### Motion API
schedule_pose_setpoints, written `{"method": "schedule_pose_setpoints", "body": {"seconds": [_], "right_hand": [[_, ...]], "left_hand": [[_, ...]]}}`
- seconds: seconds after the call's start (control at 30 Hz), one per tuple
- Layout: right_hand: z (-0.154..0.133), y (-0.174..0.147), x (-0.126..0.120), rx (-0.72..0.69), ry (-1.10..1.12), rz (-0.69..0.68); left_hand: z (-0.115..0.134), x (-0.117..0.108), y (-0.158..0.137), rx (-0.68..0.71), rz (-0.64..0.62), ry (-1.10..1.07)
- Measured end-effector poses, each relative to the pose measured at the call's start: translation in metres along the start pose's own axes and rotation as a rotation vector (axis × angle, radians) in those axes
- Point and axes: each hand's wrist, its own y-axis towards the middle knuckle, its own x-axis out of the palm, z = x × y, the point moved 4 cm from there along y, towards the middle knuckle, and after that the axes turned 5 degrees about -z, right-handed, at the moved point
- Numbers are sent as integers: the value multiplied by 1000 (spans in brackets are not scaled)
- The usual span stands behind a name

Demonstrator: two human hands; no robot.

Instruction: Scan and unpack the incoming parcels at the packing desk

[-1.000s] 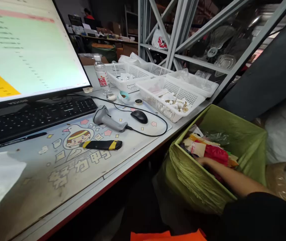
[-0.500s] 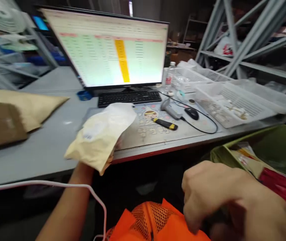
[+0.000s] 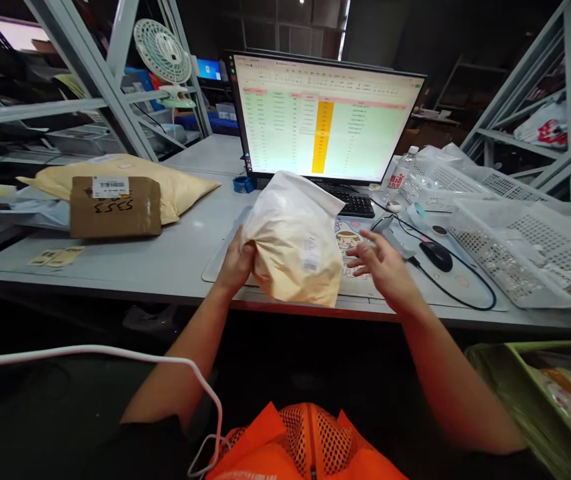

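A pale yellow padded mailer (image 3: 295,250) with a white label stands tilted over the desk mat, in front of the monitor. My left hand (image 3: 238,263) grips its left edge, thumb on the near face and the other fingers mostly hidden. To the right of the mailer, my right hand (image 3: 378,267) is held apart from it, fingers spread and holding nothing. Just beyond that hand lies a grey barcode scanner (image 3: 393,233), partly covered by the fingers. A black mouse (image 3: 435,256) rests farther right on the mat.
A cardboard box (image 3: 115,217) leans before a large yellow mailer (image 3: 185,190) at left. Behind stand the monitor (image 3: 325,120) and keyboard (image 3: 358,205). White baskets (image 3: 510,267) line the right side; a green bin (image 3: 505,373) sits below. A white cable (image 3: 115,350) crosses the lower left.
My right hand has moved from above the green bin to the desk, beside the mailer, and its fingers have spread. The mailer is now turned more upright in my left hand. The view has swung left.
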Motion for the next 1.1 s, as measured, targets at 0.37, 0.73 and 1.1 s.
{"method": "schedule_pose_setpoints", "body": {"seconds": [0.37, 0.73, 1.1], "right_hand": [[127, 71, 17, 281, -101, 17], [140, 60, 57, -35, -987, -359], [151, 112, -92, 241, -1041, 97]], "left_hand": [[49, -22, 24, -93, -319, 1023], [30, 92, 10, 27, -628, 1079], [-10, 112, -18, -34, -593, 992]]}}
